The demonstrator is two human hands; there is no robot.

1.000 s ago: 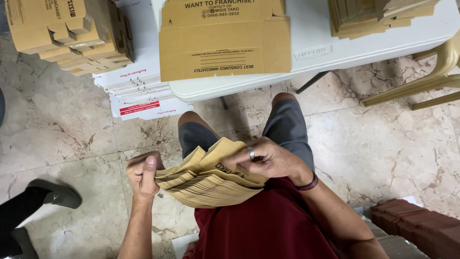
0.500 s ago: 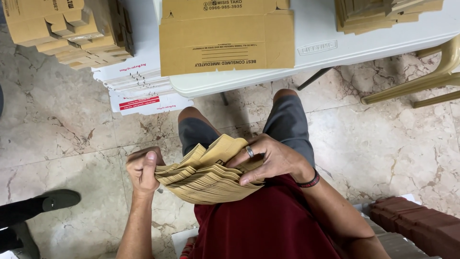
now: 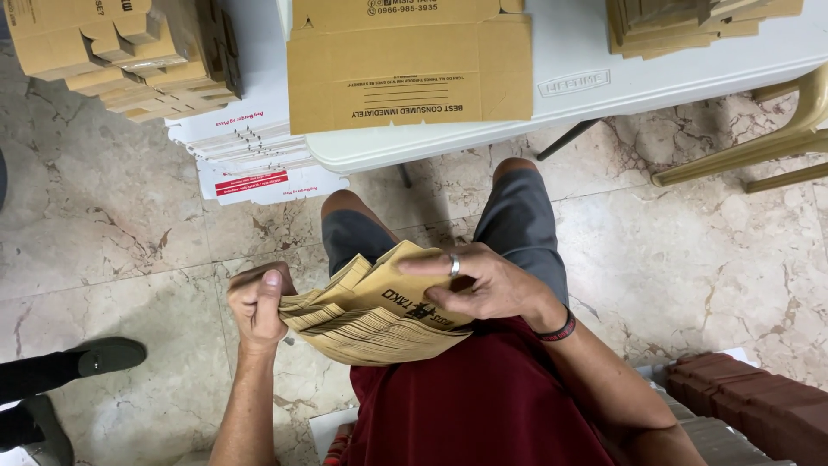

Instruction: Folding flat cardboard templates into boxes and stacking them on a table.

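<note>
Looking down, I see the marble floor filling most of the view, with a white desk across the top. A flat brown carton blank lies on the desk, overhanging its near edge. Finished folded cartons are piled at the upper left, above a heap of white flat sheets, and another stack of brown flats sits at the upper right. A tan chair stands to the right, and a dark shoe of someone else shows at the left edge.

Over my lap, I hold a fanned stack of brown card flats. My left hand has its grip closed on the left edge, thumb on top. My right hand rests on the stack, fingers curled over the top flat, seemingly parting it from the rest.

I judge the work to be midway: some cartons stand made up, but this thick bundle remains flat.
</note>
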